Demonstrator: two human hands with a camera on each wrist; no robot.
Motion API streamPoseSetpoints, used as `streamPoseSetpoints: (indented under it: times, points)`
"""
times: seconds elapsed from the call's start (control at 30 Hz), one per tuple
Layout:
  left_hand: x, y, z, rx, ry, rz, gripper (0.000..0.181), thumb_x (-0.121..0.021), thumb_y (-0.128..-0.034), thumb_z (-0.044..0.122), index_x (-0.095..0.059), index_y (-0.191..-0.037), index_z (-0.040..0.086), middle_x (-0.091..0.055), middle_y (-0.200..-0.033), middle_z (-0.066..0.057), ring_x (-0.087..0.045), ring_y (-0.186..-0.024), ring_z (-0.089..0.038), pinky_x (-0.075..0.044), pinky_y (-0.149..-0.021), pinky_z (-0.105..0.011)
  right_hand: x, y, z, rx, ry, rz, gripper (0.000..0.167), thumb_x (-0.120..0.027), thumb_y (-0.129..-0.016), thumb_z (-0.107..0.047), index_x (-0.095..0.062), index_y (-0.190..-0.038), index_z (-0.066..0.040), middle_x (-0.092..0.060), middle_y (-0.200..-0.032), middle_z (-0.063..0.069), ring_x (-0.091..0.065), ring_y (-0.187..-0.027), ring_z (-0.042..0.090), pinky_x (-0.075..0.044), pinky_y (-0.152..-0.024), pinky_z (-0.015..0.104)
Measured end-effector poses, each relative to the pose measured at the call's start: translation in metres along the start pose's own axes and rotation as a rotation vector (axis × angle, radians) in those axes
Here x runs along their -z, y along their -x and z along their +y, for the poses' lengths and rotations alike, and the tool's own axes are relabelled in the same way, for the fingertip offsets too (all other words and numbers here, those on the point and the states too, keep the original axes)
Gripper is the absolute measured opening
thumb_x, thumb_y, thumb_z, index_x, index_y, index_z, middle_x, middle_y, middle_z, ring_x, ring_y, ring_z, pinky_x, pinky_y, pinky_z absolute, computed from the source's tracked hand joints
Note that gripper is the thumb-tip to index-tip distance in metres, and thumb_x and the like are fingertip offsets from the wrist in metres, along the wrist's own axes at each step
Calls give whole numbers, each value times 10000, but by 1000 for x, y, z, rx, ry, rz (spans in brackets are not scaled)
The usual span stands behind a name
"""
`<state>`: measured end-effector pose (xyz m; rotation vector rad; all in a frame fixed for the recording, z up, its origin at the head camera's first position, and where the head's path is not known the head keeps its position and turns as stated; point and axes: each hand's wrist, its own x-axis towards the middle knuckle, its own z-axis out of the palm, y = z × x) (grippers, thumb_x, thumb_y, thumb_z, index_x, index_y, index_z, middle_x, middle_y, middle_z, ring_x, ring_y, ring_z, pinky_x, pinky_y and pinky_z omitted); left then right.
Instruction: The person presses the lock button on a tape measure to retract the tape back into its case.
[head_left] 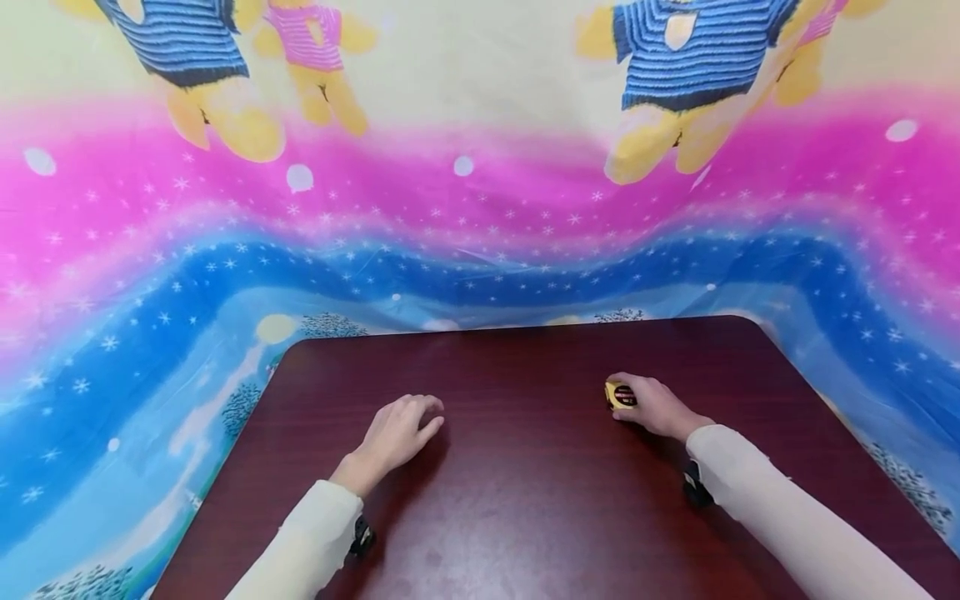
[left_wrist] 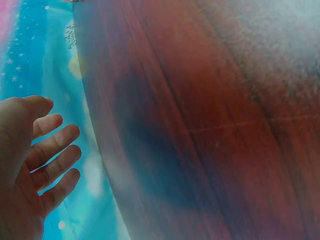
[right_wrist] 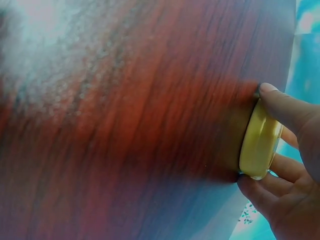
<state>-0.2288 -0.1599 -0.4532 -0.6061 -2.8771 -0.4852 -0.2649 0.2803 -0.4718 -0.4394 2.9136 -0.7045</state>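
A yellow tape measure (head_left: 622, 396) with a dark round label is at the right side of the table. My right hand (head_left: 660, 406) grips it, thumb on one end and fingers on the other, as the right wrist view shows with the tape measure's yellow side (right_wrist: 260, 142) between them. Its lower edge looks to be at or just over the tabletop; contact is hard to tell. Left of centre, my left hand (head_left: 402, 429) is held over the table with loosely bent fingers. In the left wrist view nothing lies in that hand (left_wrist: 37, 155).
The dark red-brown wooden table (head_left: 510, 467) has rounded far corners. Behind and beside it hangs a pink and blue cloth (head_left: 465, 200) printed with bears and snowflakes. Both sleeves are pale, with a small black device (head_left: 363, 537) under the left wrist.
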Motion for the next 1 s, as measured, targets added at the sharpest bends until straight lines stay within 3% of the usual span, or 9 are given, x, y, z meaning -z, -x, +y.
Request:
streamPoseSetpoints:
  times: [0.3,0.7,0.87,1.0]
  points:
    - [2,0,-1,18,5,14,181,-696,-958,287,-735,-1105,188,-750,-1062,12,-676,-954,-189,-556,-827,-401,0,2,2,5,-10,-9,660,-747,-922,-275,-476,-1458,0,-554,-1398,257,-572,-1160,376,-481,-992,582]
    - [6,-3,-1,-3,-9,41,193,-697,-959,282,-734,-1118,178,-749,-1084,-1,-684,-994,-213,-562,-855,-415,-1,6,7,20,18,30,683,-733,-930,-287,-451,-1481,2,-497,-1473,266,-522,-1274,431,-435,-1063,622]
    - [6,0,-2,-37,-62,76,229,-707,-951,255,-727,-1156,156,-745,-1145,-22,-677,-1077,-233,-560,-903,-419,-4,12,3,33,75,60,741,-729,-924,-372,-416,-1521,-65,-361,-1563,274,-356,-1410,486,-384,-1086,675]
    - [8,3,1,-67,-144,136,378,-697,-958,300,-666,-1297,136,-669,-1336,-79,-599,-1262,-291,-513,-1013,-473,-8,17,-8,86,119,119,801,-721,-909,-474,-379,-1556,-146,-255,-1632,247,-192,-1503,498,-251,-1160,700]
